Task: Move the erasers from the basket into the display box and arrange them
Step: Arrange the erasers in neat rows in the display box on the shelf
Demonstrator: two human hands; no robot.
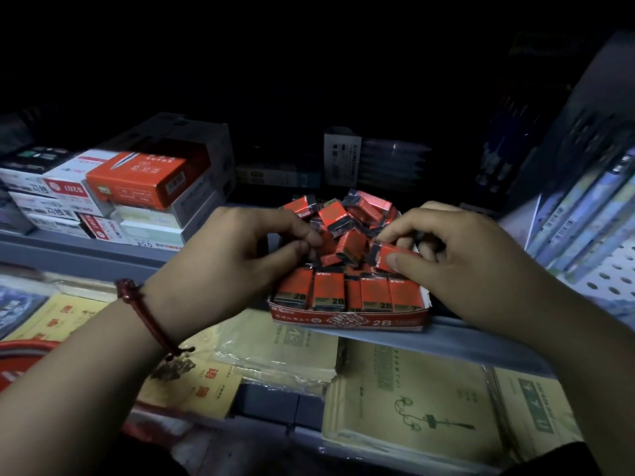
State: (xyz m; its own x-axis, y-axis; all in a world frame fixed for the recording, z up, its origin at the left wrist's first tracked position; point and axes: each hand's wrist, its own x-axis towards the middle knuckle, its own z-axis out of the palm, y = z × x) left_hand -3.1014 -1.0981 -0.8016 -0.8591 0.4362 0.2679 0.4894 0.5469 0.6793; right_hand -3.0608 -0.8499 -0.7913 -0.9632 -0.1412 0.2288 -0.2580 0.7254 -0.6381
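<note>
A red display box [347,317] marked 2B stands on the shelf edge. Its front row holds several red erasers [328,292] standing upright side by side. Behind them lies a loose heap of erasers [347,218]. My left hand [237,255], with a red cord bracelet on the wrist, pinches into the heap at the left; what it grips is hidden by the fingers. My right hand [457,259] holds one red eraser [388,254] between thumb and fingers, just above the right end of the front row. The red basket's rim [24,359] shows at the lower left.
Stacked red and white stationery boxes [134,180] fill the shelf to the left. Yellow exercise books in plastic [412,400] lie on the lower shelf. A white pegboard [608,280] and book spines stand at the right. The back of the shelf is dark.
</note>
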